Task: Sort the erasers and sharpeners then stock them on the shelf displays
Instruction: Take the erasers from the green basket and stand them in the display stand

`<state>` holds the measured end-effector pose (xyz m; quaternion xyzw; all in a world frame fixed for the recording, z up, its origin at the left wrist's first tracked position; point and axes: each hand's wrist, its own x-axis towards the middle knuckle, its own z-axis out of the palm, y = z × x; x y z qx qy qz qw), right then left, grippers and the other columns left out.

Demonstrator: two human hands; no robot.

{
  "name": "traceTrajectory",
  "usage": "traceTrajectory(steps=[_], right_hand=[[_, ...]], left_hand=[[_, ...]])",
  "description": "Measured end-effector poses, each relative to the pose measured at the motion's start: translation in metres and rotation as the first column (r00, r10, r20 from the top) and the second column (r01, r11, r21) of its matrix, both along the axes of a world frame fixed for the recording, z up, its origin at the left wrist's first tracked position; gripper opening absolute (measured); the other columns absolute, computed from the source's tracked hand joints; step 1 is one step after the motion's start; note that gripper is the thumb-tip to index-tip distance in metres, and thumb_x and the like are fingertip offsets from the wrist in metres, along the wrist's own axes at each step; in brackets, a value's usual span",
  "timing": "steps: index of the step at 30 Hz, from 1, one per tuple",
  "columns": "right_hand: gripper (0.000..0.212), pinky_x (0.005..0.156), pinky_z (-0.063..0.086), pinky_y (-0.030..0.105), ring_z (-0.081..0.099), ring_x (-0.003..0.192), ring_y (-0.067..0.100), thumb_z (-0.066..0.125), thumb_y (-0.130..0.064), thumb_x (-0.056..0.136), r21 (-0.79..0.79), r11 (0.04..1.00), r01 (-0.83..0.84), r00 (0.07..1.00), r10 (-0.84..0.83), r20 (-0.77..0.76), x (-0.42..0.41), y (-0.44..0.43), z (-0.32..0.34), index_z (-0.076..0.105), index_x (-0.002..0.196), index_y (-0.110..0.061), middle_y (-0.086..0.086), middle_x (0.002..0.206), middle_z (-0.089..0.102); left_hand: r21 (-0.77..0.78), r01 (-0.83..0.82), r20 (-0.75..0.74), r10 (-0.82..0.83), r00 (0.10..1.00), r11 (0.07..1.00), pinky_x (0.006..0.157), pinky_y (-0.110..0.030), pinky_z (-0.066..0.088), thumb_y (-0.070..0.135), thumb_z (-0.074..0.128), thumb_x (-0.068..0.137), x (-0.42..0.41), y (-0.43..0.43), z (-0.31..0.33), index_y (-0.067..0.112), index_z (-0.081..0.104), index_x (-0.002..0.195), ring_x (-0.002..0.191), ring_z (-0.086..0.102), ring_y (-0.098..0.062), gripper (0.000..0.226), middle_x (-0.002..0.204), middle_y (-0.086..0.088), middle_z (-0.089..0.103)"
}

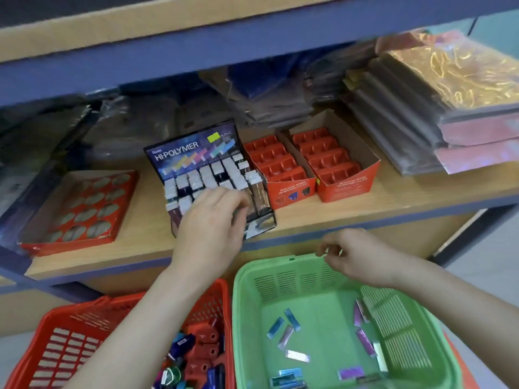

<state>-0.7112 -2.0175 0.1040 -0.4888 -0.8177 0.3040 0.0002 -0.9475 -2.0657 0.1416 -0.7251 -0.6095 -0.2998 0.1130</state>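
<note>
Risk of toppled erasers at the shelf's front edge, with both of your hands mid-stock.

Your left hand (213, 220) sits on the front rows of the display box (191, 153), fingers bent down among the standing erasers (222, 169). I can't tell if it grips one; a snag could tip neighbours or nudge the box off the shelf (393, 197) edge. Your right hand (356, 256) hovers over the green basket's (280, 261) far rim, fingertips drawn together. Whether it pinches anything is unclear; if so, it could drop behind the rim. The loose erasers (283, 327) lie on the basket floor below that hand, well apart from the left. The sharpeners (202, 346) are in the red basket (70, 332) and the sharpener trays (331, 153) are unfilled.
</note>
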Motion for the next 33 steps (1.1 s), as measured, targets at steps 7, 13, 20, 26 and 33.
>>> traceTrajectory(steps=[7, 13, 20, 26, 33], right_hand=[[0.046, 0.084, 0.042, 0.024, 0.057, 0.115, 0.023, 0.056, -0.018, 0.089, -0.217, 0.976, 0.012, 0.926, 0.071, 0.371, 0.055, -0.023, -0.111, 0.050, 0.134, -0.019, 0.006, 0.125, 0.064], [0.051, 0.084, 0.046, 0.030, 0.059, 0.113, 0.030, 0.057, -0.017, 0.090, -0.366, 0.920, 0.141, 0.893, 0.042, 0.448, 0.072, -0.031, -0.226, 0.038, 0.136, -0.005, 0.018, 0.125, 0.060], [0.092, 0.097, 0.049, 0.044, 0.056, 0.117, 0.039, 0.078, -0.039, 0.077, -0.416, 0.907, 0.066, 0.808, 0.197, 0.556, 0.079, -0.040, -0.320, 0.022, 0.142, -0.006, 0.028, 0.132, 0.045], [0.069, 0.094, 0.048, 0.050, 0.042, 0.127, 0.041, 0.064, -0.023, 0.090, -0.321, 0.942, -0.100, 0.739, 0.286, 0.610, 0.068, -0.043, -0.322, 0.022, 0.145, -0.022, 0.022, 0.143, 0.029], [0.043, 0.087, 0.053, 0.042, 0.059, 0.108, 0.033, 0.055, -0.011, 0.092, -0.365, 0.830, -0.421, 0.704, 0.553, 0.446, 0.053, -0.045, -0.327, 0.045, 0.133, -0.019, 0.013, 0.125, 0.051]], left_hand=[[-0.715, 0.076, 0.079, -0.027, 0.996, 0.695, 0.076, -0.030, 0.047, 0.019, 0.056, 0.086, 0.050, -0.029, -0.153, 0.024, 0.066, 0.097, 0.093, 0.063, -0.020, 0.015, 0.099, 0.004, 0.068], [-0.954, -0.002, -0.054, -0.168, 0.984, 0.299, 0.086, -0.032, 0.048, 0.030, 0.062, 0.090, 0.092, -0.036, -0.290, 0.017, 0.062, 0.109, 0.107, 0.057, -0.026, 0.023, 0.116, -0.006, 0.063], [-0.973, -0.121, -0.188, -0.374, 0.908, 0.196, 0.091, -0.042, 0.047, 0.029, 0.056, 0.093, 0.092, -0.044, -0.366, 0.017, 0.038, 0.130, 0.134, 0.032, -0.032, 0.043, 0.146, -0.019, 0.028], [-0.969, -0.087, -0.191, -0.475, 0.859, 0.233, 0.084, -0.041, 0.047, 0.018, 0.042, 0.098, 0.098, -0.051, -0.368, 0.013, 0.034, 0.130, 0.128, 0.041, -0.033, 0.034, 0.130, -0.016, 0.042], [-0.975, -0.166, -0.206, -0.316, 0.926, 0.148, 0.082, -0.031, 0.047, 0.015, 0.058, 0.085, 0.093, -0.042, -0.376, 0.013, 0.059, 0.112, 0.103, 0.060, -0.028, 0.027, 0.121, -0.013, 0.057]])
